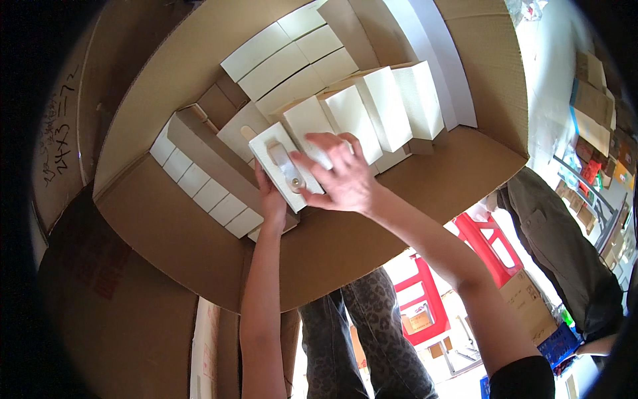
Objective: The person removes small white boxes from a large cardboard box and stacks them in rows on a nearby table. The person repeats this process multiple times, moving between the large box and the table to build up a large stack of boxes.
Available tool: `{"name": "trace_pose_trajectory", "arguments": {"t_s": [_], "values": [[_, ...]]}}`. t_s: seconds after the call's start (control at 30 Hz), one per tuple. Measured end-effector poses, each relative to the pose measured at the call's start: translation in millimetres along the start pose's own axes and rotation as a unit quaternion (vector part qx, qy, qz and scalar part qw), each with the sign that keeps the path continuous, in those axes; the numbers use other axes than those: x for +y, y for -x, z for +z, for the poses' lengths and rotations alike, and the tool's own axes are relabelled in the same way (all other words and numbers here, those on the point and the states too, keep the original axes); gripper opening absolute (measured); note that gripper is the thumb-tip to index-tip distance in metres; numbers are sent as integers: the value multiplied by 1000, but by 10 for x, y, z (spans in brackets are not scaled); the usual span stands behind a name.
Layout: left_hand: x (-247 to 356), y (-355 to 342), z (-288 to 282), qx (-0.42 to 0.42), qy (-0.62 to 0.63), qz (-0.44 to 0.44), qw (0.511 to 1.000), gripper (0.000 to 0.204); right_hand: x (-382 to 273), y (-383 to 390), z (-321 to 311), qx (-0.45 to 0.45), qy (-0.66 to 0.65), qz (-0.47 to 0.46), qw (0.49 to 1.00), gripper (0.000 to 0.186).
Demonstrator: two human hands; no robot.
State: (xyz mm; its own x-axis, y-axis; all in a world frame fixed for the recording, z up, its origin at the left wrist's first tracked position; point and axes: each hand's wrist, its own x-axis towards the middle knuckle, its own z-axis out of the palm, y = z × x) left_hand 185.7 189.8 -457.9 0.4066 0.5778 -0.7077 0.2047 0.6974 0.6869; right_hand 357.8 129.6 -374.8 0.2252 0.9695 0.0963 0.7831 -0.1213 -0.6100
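A small white box (282, 193) is tilted over the inside of a large brown carton (312, 256). On its top face shows a shiny pale strip (283, 163) with a small round metal-coloured spot at one end; I cannot make out what it is. My left hand (271, 199) grips this box along its left side, the fingers partly hidden beneath. Over its right edge, my right hand (342, 176) has its fingers spread, the thumb at the box's lower right side. Whether the fingertips touch the box I cannot tell. Several white boxes (382, 110) stand in a row just beyond.
More white boxes (292, 66) are packed at the carton's far side, others (199, 186) at the left behind a cardboard divider (216, 153). The carton's flaps rise around my arms. To the right are a person in dark trousers (555, 243), a red plastic frame (425, 299) and a blue crate (558, 346).
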Motion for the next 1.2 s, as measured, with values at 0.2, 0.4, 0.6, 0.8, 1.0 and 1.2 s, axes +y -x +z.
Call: {"name": "trace_pose_trajectory", "arguments": {"t_s": [0.2,0.4,0.6,0.8,1.0,1.2], "values": [[-219,-191,-316,69,-270,98,955,51,-253,-142,276,-116,3,120,986,67],[1,-658,-560,-52,-589,3,806,52,-210,-37,344,-108,16,128,986,72],[-519,-761,-623,-7,-600,107,793,69,-294,-44,389,-100,14,165,981,73],[-475,-724,-488,194,-596,48,778,80,-359,104,677,-72,103,145,981,63],[208,-1208,-802,128,-633,272,713,99,-416,225,685,-31,125,163,978,40],[617,-1465,-528,15,-748,-18,663,105,-355,250,767,-3,158,156,975,47]]}}
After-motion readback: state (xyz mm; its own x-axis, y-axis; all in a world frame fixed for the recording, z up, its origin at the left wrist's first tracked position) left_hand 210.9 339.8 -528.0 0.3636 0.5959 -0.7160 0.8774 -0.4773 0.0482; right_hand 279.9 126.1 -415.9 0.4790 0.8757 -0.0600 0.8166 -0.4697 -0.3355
